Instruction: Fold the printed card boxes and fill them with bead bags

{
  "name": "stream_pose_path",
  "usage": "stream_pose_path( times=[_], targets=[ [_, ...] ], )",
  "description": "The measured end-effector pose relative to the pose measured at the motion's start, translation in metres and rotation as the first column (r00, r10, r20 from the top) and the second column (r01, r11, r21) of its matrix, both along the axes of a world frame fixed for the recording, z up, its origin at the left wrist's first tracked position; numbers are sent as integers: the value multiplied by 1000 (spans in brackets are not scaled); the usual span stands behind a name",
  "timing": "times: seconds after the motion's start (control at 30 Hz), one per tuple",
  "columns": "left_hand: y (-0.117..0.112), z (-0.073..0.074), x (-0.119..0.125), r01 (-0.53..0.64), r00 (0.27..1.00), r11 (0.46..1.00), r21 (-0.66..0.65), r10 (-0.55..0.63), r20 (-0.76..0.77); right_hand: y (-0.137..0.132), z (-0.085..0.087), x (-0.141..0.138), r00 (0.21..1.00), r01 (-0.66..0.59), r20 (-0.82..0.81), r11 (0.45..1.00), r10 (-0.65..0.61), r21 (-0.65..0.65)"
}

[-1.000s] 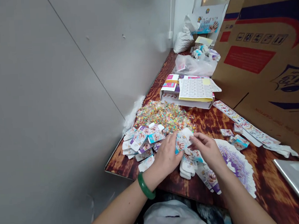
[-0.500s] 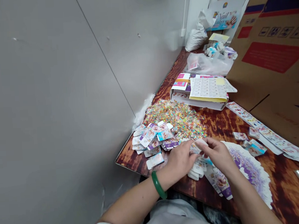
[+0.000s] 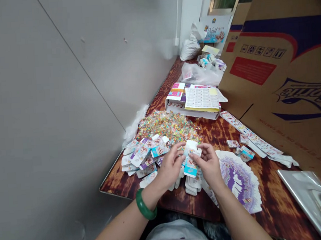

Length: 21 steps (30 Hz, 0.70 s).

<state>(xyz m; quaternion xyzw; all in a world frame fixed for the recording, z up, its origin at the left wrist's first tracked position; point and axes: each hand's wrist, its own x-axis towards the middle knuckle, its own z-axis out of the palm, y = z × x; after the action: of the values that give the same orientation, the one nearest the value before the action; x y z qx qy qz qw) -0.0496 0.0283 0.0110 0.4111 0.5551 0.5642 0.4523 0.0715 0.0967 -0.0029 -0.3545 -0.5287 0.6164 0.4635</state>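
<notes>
Both my hands grip one small printed card box above the dark wooden table. My left hand, with a green bangle on its wrist, pinches the box's left side. My right hand pinches its right side. Just below the hands lies a short stack of flat card blanks. To the left is a heap of folded small boxes. Behind the hands spreads a pile of shiny, many-coloured small packets.
A fan of purple-printed flat cards lies right of my hands. Further back are a white box with printed sheets, plastic bags, and a strip of cards. Big cardboard cartons stand along the right. A grey wall runs along the left.
The hands have lifted the small box a little and turned it so it now stands more upright between the fingers. The view has shifted slightly.
</notes>
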Motion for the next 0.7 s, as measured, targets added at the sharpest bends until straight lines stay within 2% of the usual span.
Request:
stream_pose_path(
  times=[0.07, 0.13, 0.27, 0.37, 0.53, 0.7],
  targets=[
    [1, 0, 3, 24, 1000, 1000, -12, -24, 14, 0, 0, -3, 999, 33, 13, 999, -33, -24],
    [2, 0, 3, 21, 999, 998, -52, -18, 49, 1, 2, -2, 999, 2, 47, 999, 0, -48],
    [2, 2, -4, 59, 981, 991, -122, -35, 192, 7, 4, 11, 967, -252, 20, 962, 255, -104],
    [-1, 4, -8, 64, 978, 987, -149, -33, 206, 9, 2, 17, 943, -332, -19, 935, 332, -125],
    [-1, 3, -6, -3, 999, 997, -75, 6, 34, 10, -2, 12, 962, -274, -50, 951, 270, -141],
    [2, 2, -6, 35, 999, 999, 31, -34, -24, 9, -1, 7, 981, -189, -61, 979, 185, -77]
  ],
)
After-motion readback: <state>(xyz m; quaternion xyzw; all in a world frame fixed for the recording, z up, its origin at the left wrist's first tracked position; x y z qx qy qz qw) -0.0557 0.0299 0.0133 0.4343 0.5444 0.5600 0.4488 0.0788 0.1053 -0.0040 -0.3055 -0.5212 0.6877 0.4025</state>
